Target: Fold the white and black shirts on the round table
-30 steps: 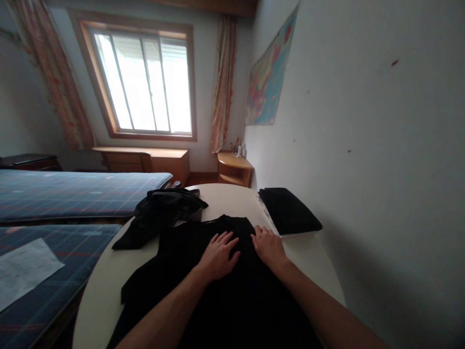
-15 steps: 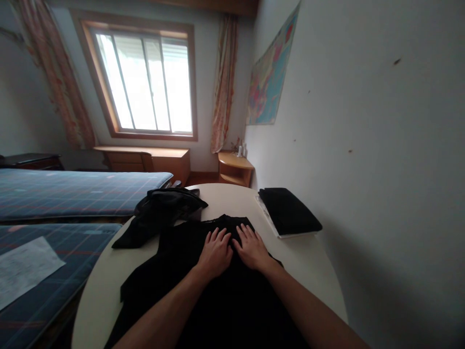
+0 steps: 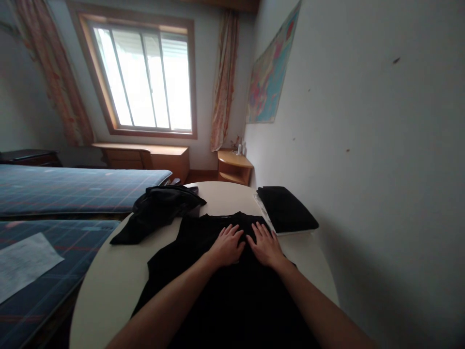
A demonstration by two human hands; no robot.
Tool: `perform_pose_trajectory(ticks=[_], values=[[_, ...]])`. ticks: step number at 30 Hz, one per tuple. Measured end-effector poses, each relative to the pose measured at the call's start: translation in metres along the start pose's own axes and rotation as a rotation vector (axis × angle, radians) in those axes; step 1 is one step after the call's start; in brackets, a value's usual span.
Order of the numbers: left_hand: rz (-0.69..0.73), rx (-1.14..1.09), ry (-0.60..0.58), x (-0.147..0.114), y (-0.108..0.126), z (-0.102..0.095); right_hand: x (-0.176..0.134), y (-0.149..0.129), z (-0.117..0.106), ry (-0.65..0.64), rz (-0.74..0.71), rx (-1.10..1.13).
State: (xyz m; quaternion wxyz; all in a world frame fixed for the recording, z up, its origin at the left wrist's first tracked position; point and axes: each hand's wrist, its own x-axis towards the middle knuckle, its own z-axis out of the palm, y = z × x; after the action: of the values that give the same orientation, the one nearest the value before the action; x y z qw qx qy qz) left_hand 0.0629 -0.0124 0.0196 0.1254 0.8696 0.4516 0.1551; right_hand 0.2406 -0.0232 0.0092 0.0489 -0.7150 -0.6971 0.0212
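A black shirt (image 3: 203, 242) lies spread over the pale round table (image 3: 98, 286), its neckline pointing away from me. On its upper part rests my left hand (image 3: 228, 245), palm down with the fingers stretched out. My right hand (image 3: 266, 244) lies flat on the cloth just to the right of it, fingers spread as well. The two thumbs are a short way apart. Both forearms cover parts of the shirt, and its lower end runs out of view at the bottom.
A crumpled black garment (image 3: 156, 208) lies at the table's far left. At the right edge, folded black cloth (image 3: 286, 208) sits on something white, close to the wall (image 3: 381, 194). Beds with plaid mattresses (image 3: 72, 191) stand to the left, one with a paper sheet (image 3: 27, 261) on it.
Both hands have slid to the right with the shirt, which now reaches close to the folded cloth. More of the tabletop shows on the left.
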Motion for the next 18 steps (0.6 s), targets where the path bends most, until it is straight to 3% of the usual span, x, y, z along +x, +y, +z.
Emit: perform_pose_trajectory(ticks=[6, 11, 18], values=[[-0.190, 0.168, 0.175, -0.023, -0.027, -0.022, 0.008, -0.010, -0.018, 0.006, -0.012, -0.071], [-0.500, 0.326, 0.138, -0.048, -0.058, -0.039, 0.026, -0.043, -0.028, 0.052, 0.101, 0.003], [-0.629, 0.393, 0.106, -0.070, -0.077, -0.063, 0.036, -0.045, -0.005, 0.079, -0.152, 0.168]])
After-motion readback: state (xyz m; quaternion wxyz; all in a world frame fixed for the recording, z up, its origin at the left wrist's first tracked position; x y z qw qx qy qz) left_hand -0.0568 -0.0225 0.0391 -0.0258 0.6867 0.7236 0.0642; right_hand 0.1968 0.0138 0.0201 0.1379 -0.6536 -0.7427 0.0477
